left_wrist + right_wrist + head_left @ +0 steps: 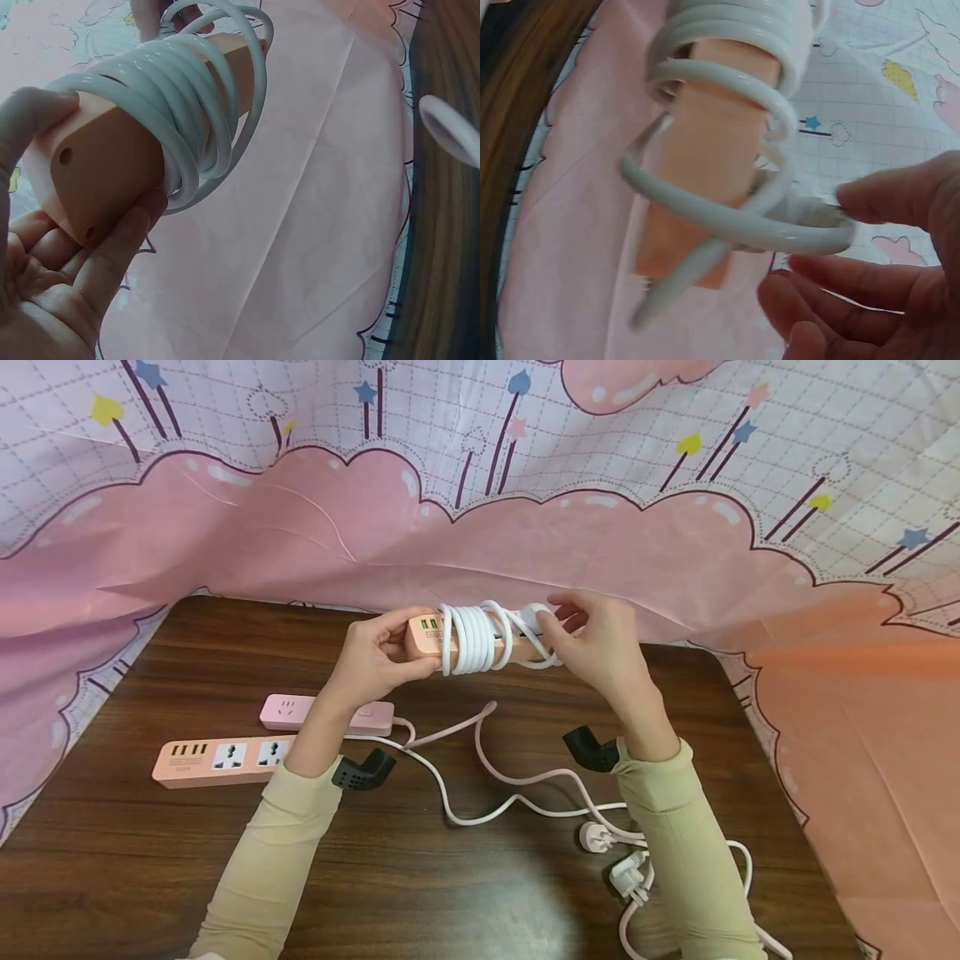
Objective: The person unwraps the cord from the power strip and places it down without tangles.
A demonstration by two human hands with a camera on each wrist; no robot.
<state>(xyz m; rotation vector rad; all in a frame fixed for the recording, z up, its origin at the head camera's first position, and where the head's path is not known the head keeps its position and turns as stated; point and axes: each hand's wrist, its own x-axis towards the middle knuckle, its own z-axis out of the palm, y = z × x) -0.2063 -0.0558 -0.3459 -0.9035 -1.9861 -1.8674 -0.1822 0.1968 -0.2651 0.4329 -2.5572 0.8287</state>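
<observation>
Both hands hold up a peach power strip (pixel 426 635) above the far part of the table, its white cord (pixel 474 639) wound around the middle in several loops. My left hand (pixel 378 652) grips the strip's left end, thumb on one side and fingers on the other; the left wrist view shows the bare end face (pixel 112 172). At the right end my right hand (pixel 600 639) pinches the cord's white plug (pixel 534 617) between thumb and fingers. In the right wrist view, looser cord loops (pixel 727 221) cross over the strip near that hand, and the plug is partly hidden behind them.
On the dark wooden table (pixel 450 893) lie a second peach power strip (pixel 202 760) and a pink power strip (pixel 288 712), at the left. Their cords run rightward to a round pink plug (pixel 596 837) and a white plug (pixel 628 875). A patterned cloth (pixel 450 552) hangs behind.
</observation>
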